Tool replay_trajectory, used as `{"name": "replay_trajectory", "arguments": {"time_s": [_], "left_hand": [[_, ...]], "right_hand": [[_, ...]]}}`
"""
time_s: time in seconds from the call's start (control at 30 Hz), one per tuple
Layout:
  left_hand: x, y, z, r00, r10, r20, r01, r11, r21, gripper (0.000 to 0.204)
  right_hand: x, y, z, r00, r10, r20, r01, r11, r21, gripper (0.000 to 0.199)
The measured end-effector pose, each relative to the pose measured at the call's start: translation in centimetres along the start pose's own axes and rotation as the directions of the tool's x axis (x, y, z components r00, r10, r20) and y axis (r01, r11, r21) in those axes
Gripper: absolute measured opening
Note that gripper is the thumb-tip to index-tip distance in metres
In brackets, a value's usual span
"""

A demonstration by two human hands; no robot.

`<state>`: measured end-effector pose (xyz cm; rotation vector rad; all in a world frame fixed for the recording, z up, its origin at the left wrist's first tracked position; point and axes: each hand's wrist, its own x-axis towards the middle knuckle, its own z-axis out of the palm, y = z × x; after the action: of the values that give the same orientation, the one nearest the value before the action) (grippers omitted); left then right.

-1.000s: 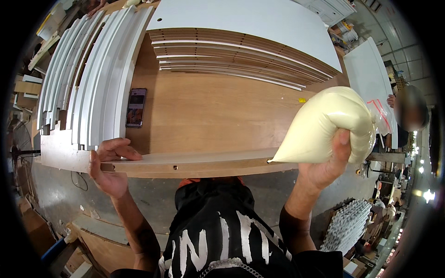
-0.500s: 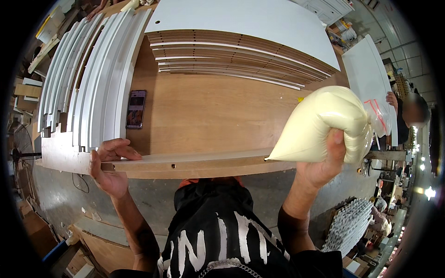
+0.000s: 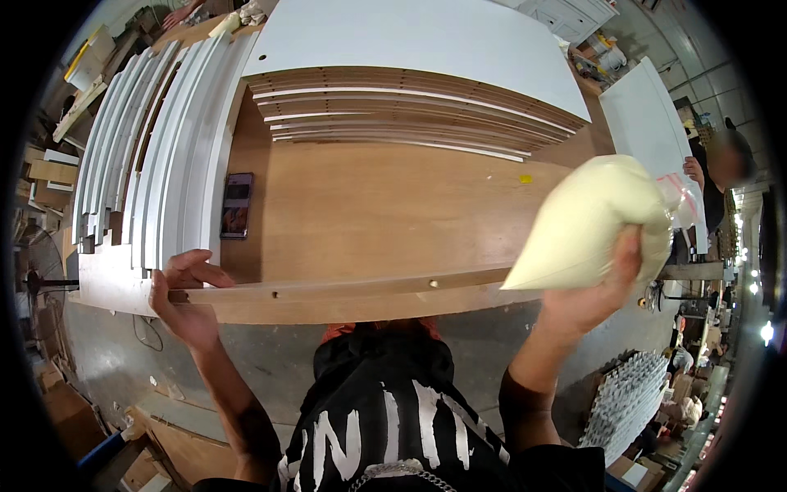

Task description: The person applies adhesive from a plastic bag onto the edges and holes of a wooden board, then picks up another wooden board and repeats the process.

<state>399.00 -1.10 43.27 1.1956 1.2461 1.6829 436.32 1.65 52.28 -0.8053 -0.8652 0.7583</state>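
Note:
My right hand [image 3: 594,291] grips a bulging plastic bag [image 3: 586,213] of cream-coloured paste, its narrow tip pointing down to the left. The tip hangs close to the right end of a long narrow board [image 3: 369,307] at the near edge of the bench. Two holes show along the board's edge: a dark one [image 3: 275,294] toward the left and a cream-filled one [image 3: 434,284] toward the right. My left hand [image 3: 188,299] holds the board's left end, fingers curled over the top and thumb at the outer side.
White strips [image 3: 184,156] stand in a row on the left, beside a phone [image 3: 237,205]. White panels [image 3: 418,41] are stacked at the back of the wooden bench [image 3: 361,205]. At the right, another person [image 3: 711,184] touches a white panel [image 3: 643,131].
The bag's tip has lifted off the hole and moved right, leaving cream paste in that hole. The board has shifted slightly left with my left hand.

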Motion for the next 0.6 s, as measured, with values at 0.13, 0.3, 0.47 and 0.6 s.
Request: {"name": "replay_trajectory", "arguments": {"time_s": [0.13,0.3,0.47,0.6], "left_hand": [[0.5,0.3,0.2,0.990,0.035,-0.136,-0.021,0.995,0.102,0.063],[0.2,-0.5,-0.8,0.991,0.042,-0.124,-0.040,0.999,0.021,0.061],[0.1,-0.7,-0.8,0.992,0.020,-0.123,-0.019,1.000,0.005,0.060],[0.4,-1.3,-1.4,0.998,0.034,-0.053,-0.034,0.999,0.006,0.060]], "right_hand": [[2.7,-0.3,-4.0,0.987,-0.102,0.124,0.090,0.991,0.098,0.041],[2.8,-0.2,-4.4,0.985,-0.048,0.164,0.027,0.991,0.128,0.045],[3.1,-0.3,-5.1,0.975,-0.063,0.211,0.033,0.989,0.143,0.047],[3.4,0.0,-5.3,0.983,-0.077,0.167,0.057,0.991,0.122,0.047]]}}
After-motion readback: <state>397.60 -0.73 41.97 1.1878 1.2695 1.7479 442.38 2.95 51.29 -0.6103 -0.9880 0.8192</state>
